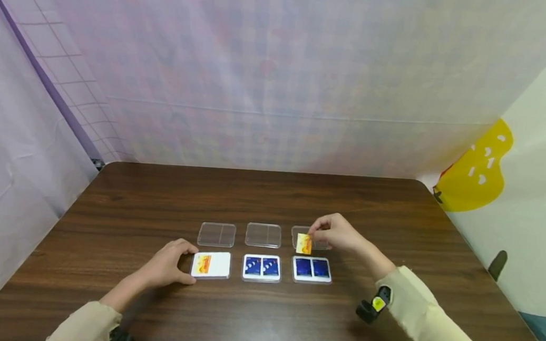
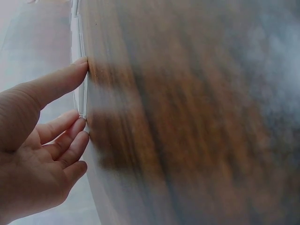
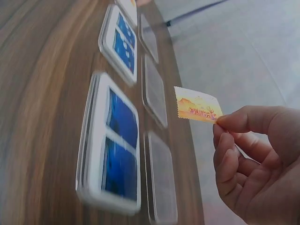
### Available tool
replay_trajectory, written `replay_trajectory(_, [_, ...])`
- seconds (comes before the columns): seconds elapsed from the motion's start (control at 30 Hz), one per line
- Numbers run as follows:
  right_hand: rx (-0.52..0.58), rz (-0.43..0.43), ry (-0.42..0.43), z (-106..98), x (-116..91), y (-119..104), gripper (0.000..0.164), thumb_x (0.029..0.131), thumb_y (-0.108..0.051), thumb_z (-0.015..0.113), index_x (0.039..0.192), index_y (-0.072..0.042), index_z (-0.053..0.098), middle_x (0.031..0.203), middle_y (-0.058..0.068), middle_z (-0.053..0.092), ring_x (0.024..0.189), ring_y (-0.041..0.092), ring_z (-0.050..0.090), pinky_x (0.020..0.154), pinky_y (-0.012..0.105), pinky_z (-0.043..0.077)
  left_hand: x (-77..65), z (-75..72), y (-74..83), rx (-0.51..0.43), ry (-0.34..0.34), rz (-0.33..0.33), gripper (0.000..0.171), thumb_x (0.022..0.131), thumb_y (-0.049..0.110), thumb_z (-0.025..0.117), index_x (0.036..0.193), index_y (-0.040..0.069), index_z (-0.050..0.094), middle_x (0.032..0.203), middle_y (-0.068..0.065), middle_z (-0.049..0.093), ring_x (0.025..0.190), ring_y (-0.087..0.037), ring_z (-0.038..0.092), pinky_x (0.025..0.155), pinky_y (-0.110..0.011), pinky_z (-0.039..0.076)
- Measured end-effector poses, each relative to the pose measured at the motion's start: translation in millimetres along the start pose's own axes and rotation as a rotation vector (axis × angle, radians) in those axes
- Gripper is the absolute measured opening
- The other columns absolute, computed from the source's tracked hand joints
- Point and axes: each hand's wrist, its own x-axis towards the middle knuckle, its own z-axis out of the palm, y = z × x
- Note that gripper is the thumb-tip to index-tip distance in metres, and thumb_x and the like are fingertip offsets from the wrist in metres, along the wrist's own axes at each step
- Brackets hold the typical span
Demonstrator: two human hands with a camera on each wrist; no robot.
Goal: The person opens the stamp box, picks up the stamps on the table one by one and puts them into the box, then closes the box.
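Note:
My right hand (image 1: 340, 232) pinches a yellow-orange postage stamp (image 3: 199, 104) by one corner, between thumb and forefinger. In the head view the stamp hangs over the right-hand clear lid. My left hand (image 1: 166, 262) holds the clear case (image 1: 219, 265) at the left, thumb at its near corner and fingers at its far corner. A matching orange stamp (image 1: 203, 264) lies on the left half of that case's white insert; the right half is bare white. In the left wrist view, thumb and fingertips (image 2: 80, 62) touch the case's edge, which shows only edge-on.
To the right stand a middle case (image 1: 260, 278) with two blue moon-phase stamps and a right case (image 1: 311, 280) with two dark blue stamps. Behind the cases lie three clear lids: left (image 1: 216, 234), middle (image 1: 262, 235) and right (image 3: 161, 180). All rest on a brown wooden table (image 1: 253, 322).

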Motion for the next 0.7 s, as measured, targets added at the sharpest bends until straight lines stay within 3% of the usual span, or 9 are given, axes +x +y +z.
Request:
replay_trajectory(0.3, [0.056,-0.025,-0.038,38,20,-29,0.009,0.075,-0.003,0.062,0.08,0.004,0.066,0.059,0.001,0.057,0.044,0.005,0.041,0.041,0.018,0.036,-1.2,-0.5,0.2,0.005,-0.004,-0.001,0.055,0.058,0.02,0.083,0.103,-0.002,0.06,0.098,-0.009,0.057,0.092,-0.027,0.052,0.083,-0.044,0.043])
replay_trajectory(0.7, [0.137,-0.015,-0.085,87,42,-44,0.009,0.077,-0.004,0.063,0.082,0.003,0.066,0.058,-0.001,0.053,0.052,0.008,0.047,0.043,0.019,0.039,-0.7,-1.2,2.0,0.003,-0.009,-0.006,0.054,0.058,0.019,0.084,0.102,-0.002,0.06,0.098,-0.009,0.057,0.092,-0.027,0.052,0.082,-0.044,0.043])
